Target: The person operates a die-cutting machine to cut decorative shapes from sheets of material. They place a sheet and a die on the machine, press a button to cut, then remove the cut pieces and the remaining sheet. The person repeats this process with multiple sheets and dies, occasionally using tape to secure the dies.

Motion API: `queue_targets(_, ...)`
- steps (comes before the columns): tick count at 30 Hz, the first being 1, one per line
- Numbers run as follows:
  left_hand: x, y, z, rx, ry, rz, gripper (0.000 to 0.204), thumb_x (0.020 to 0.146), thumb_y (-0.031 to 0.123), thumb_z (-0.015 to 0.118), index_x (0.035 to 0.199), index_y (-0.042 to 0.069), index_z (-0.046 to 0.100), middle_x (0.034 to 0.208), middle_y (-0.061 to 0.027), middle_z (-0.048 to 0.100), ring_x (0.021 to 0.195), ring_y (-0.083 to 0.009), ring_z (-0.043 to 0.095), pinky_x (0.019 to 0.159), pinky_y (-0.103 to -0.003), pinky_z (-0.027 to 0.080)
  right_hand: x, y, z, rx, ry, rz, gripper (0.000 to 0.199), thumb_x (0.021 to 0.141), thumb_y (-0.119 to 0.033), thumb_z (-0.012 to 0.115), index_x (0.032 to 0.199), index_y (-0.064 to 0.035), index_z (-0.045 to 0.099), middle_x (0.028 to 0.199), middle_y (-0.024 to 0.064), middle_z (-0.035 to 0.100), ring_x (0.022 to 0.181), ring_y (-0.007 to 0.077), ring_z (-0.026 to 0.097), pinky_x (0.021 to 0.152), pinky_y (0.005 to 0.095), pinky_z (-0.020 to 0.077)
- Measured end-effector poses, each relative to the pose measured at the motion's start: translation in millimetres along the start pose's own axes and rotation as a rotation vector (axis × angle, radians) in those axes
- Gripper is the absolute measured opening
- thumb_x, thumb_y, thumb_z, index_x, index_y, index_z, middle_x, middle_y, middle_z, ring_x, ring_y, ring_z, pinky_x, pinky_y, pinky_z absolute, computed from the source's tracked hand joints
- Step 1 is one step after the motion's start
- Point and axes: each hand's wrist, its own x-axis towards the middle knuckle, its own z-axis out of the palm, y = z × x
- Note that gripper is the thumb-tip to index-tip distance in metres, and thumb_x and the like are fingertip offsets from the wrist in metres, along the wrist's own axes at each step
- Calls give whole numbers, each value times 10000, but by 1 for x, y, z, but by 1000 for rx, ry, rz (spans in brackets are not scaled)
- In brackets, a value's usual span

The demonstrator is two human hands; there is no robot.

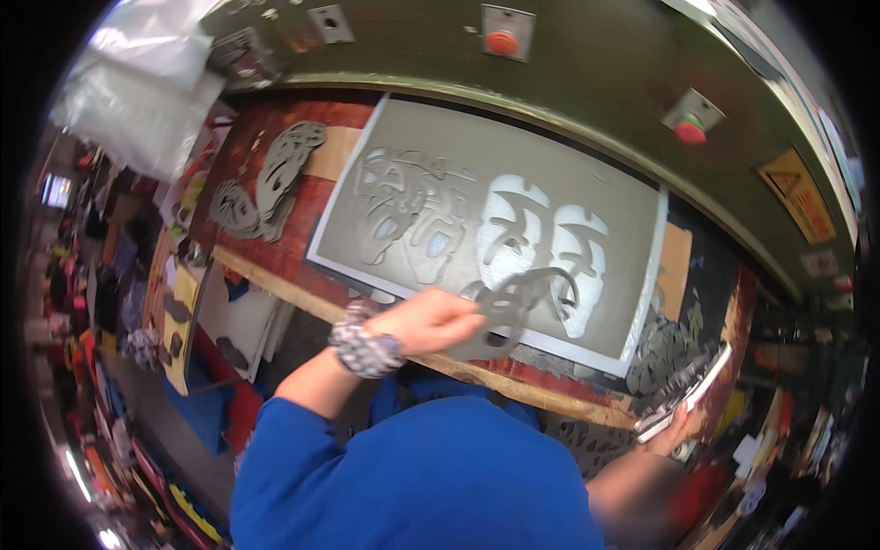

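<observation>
Over the grey sheet (513,183), left hand (431,321) fingers pinch a cutout (513,307) lying rightward-up.

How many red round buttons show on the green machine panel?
2: one red button at the top centre of the green panel, another red button further right. More may lie outside the view.

The flat grey die-cut sheet (513,165) lies open from above across the middle of the frame, with nothing standing on it. The dark green curved machine housing (587,64) walls off the upper edge. A loose pile of grey cut-out pieces (270,183) blocks the upper left (low, but spread wide). The stack of grey cut-outs (674,371) crowds the lower right corner of the red-brown wooden bench (302,284).
</observation>
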Motion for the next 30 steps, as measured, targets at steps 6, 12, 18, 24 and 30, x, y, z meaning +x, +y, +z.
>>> queue_targets(6, -63, 19, -72, -356, 414, -179, 296, 1022, 297, 473, 932, 41, 591, 713, 6, 609, 514, -42, 559, 459, -161, 443, 64, 79, -44, -879, 81, -484, 855, 700, -207, 854, 1418, -78, 409, 1317, 211, 509, 1136, 290, 552, 954, 395, 454)
queue_targets(12, -38, 10, -130, -561, 669, 135, 341, 1021, 328, 481, 1057, 9, 593, 762, -14, 609, 533, -60, 505, 463, -198, 403, 49, 91, -39, -1043, -12, -633, 707, 838, -196, 710, 1432, -24, 367, 1421, 147, 465, 1294, 300, 465, 1077, 428, 388)
queue_targets(18, -31, -91, -110, -784, 613, -187, 345, 1007, 358, 504, 1022, 18, 557, 831, -50, 649, 512, -109, 550, 441, -204, 435, 6, 67, 12, -698, -66, -527, 445, 905, -215, 630, 1285, 1, 547, 1269, 178, 583, 1180, 312, 548, 1021, 436, 422)
queue_targets(24, -56, -116, -123, 87, 372, -722, 422, 1007, 352, 484, 916, -31, 638, 639, -100, 651, 451, -143, 583, 418, -281, 477, -81, 38, 106, -22, -591, -29, 286, 962, -110, 579, 1183, 71, 554, 1045, 194, 664, 849, 229, 679, 808, 329, 563)
queue_targets(30, -38, -108, -167, 1093, 99, 371, 440, 811, 197, 669, 1234, 105, 584, 1163, -123, 631, 1142, -287, 575, 1002, -438, 440, -163, 19, 217, 553, -771, 523, 447, 964, -35, 508, 1354, 136, 372, 1235, 317, 562, 1096, 391, 616, 957, 433, 524)
